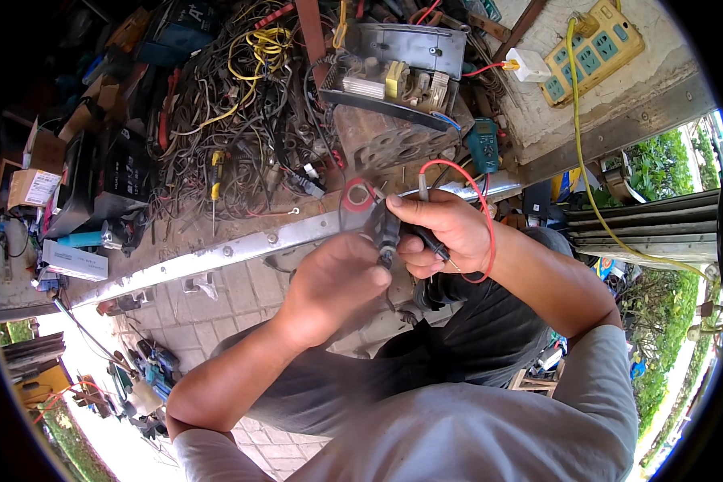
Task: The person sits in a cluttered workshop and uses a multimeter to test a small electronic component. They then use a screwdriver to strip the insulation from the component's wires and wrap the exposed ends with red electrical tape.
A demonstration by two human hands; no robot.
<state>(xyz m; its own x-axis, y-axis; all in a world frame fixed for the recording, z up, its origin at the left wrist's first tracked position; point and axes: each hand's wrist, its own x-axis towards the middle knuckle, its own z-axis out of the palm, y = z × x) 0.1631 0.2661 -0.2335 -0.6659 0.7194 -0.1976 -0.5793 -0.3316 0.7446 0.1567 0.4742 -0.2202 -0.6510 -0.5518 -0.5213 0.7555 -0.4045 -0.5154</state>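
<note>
Both my hands meet above the bench's front edge. My right hand (442, 229) is closed round a black test probe (428, 239) whose thin metal tip points down and right. A red wire (482, 201) with a pale end loops over the same hand. Between the hands is a dark, blurred piece (386, 233), pinched by my right thumb. My left hand (333, 281), smeared by motion, is closed at its lower end; what exactly it grips is hidden. Just beyond the fingers shows a blurred red ring-shaped thing (360, 195).
An opened charger-like case with a circuit board (394, 84) rests on a metal block (394, 132). Nearby are a teal multimeter (484, 145), a yellow power strip (593, 52), tangled cables (217, 104) and a yellow-handled screwdriver (216, 177). Black batteries (120, 173) stand left.
</note>
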